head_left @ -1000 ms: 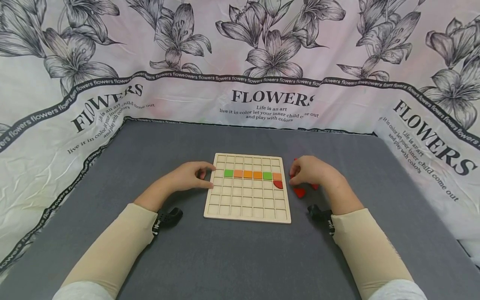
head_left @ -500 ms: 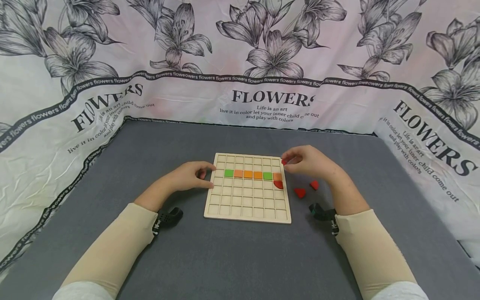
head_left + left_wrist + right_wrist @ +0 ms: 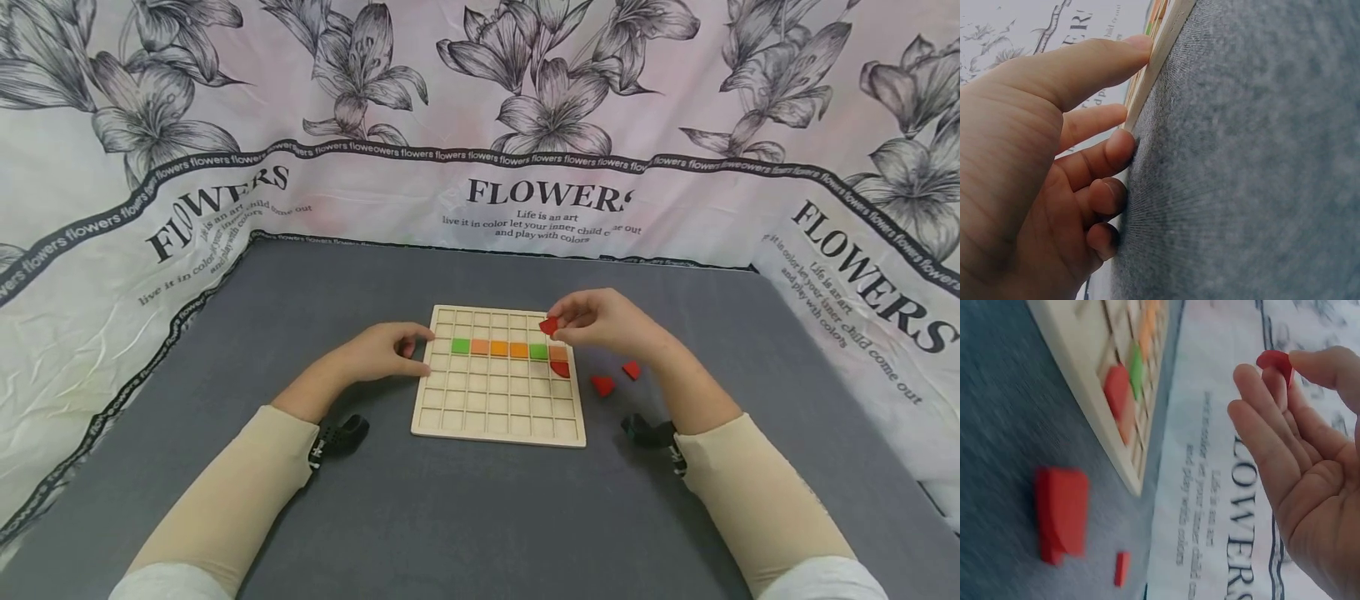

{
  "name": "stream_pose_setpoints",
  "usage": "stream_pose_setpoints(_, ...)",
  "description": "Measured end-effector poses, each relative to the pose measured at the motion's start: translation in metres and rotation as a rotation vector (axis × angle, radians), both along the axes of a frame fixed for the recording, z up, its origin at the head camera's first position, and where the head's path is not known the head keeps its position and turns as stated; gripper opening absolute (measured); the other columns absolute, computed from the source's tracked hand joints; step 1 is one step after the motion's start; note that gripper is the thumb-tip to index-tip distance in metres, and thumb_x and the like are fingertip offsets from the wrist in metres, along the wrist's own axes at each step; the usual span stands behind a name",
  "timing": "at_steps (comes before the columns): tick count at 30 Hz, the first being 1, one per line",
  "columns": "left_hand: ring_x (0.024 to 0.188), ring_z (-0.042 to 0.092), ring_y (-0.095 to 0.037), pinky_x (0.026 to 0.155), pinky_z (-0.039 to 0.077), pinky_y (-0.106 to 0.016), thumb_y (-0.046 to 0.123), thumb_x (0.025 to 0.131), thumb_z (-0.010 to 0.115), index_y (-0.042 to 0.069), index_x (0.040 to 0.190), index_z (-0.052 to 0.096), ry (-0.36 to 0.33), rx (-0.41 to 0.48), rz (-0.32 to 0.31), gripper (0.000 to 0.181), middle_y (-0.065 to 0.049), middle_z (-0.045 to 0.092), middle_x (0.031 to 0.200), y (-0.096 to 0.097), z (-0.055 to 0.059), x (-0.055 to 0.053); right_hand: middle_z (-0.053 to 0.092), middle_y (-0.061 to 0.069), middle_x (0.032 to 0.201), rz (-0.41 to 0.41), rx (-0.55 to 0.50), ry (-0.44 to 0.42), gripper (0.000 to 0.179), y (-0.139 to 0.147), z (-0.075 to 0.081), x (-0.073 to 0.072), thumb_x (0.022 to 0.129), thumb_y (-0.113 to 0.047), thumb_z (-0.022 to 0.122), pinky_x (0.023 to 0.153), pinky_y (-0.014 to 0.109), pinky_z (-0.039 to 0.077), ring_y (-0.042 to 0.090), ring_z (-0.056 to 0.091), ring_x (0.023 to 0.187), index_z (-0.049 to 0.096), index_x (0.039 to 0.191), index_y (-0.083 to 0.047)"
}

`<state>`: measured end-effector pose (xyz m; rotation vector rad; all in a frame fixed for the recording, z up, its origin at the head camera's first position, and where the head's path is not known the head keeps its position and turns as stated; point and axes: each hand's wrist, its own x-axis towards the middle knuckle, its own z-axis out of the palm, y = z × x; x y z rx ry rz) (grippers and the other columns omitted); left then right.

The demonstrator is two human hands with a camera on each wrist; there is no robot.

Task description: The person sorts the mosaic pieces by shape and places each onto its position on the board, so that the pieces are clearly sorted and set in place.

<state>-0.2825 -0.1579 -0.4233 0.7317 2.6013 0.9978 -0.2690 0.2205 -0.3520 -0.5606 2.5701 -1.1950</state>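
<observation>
A light wooden grid board [image 3: 487, 402] lies on the dark grey tabletop. My left hand [image 3: 382, 352] touches its left edge with thumb and index fingertip; in the left wrist view the thumb [image 3: 1094, 65] is straight and the lower fingers curl loosely. Above the board's far right corner, my right hand [image 3: 611, 321] pinches a red piece with a curved edge [image 3: 550, 326] between thumb and fingers. One row of the board holds green and orange squares [image 3: 498, 349]. Below the row's right end sits a red quarter-circle tile [image 3: 559, 368].
Two more red pieces lie right of the board: one near its edge [image 3: 602, 386], the other farther out [image 3: 632, 370]. A flower-printed cloth [image 3: 551, 204] hangs behind and around the table. Both wrists wear black straps.
My right hand has lifted a red piece from the table right of the board and carried it left over the far right corner. My left hand stays at the left edge.
</observation>
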Motion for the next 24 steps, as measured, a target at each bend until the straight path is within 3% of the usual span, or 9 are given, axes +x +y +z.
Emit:
stream_pose_setpoints(7, 0.07, 0.045, -0.018, 0.066, 0.039, -0.034, 0.032, 0.09, 0.082, 0.011, 0.141, 0.06, 0.017, -0.004, -0.005, 0.06, -0.004, 0.052, 0.087, 0.003, 0.0, -0.001, 0.074, 0.004, 0.096, 0.027, 0.046, -0.024, 0.024, -0.017, -0.016, 0.011, 0.089, -0.009, 0.079, 0.078, 0.034, 0.055, 0.02, 0.068, 0.088, 0.074, 0.113, -0.003)
stream_pose_setpoints(12, 0.069, 0.044, -0.017, 0.066, 0.039, -0.035, 0.033, 0.09, 0.082, 0.011, 0.141, 0.06, 0.021, -0.002, -0.012, 0.06, -0.003, 0.053, 0.086, 0.004, -0.001, -0.001, 0.073, 0.001, 0.09, 0.077, 0.164, 0.062, 0.019, -0.02, -0.029, 0.016, 0.088, -0.008, 0.079, 0.072, 0.032, 0.053, 0.017, 0.066, 0.083, 0.077, 0.107, -0.003)
stream_pose_setpoints(16, 0.069, 0.044, -0.017, 0.067, 0.039, -0.035, 0.033, 0.09, 0.082, 0.011, 0.141, 0.06, 0.015, 0.002, -0.015, 0.06, -0.003, 0.053, 0.086, 0.004, 0.0, 0.0, 0.071, 0.0, 0.089, 0.073, 0.271, 0.122, 0.02, -0.019, -0.032, 0.018, 0.087, -0.011, 0.082, 0.071, 0.034, 0.052, 0.016, 0.063, 0.081, 0.078, 0.105, -0.003)
stream_pose_setpoints(24, 0.071, 0.044, -0.017, 0.068, 0.038, -0.035, 0.033, 0.09, 0.082, 0.011, 0.141, 0.06, 0.01, -0.004, -0.008, 0.06, -0.003, 0.053, 0.087, 0.002, 0.0, 0.0, 0.071, -0.001, 0.093, 0.06, 0.386, 0.184, 0.019, -0.023, -0.037, 0.018, 0.088, -0.013, 0.082, 0.068, 0.032, 0.049, 0.015, 0.059, 0.078, 0.082, 0.106, -0.007)
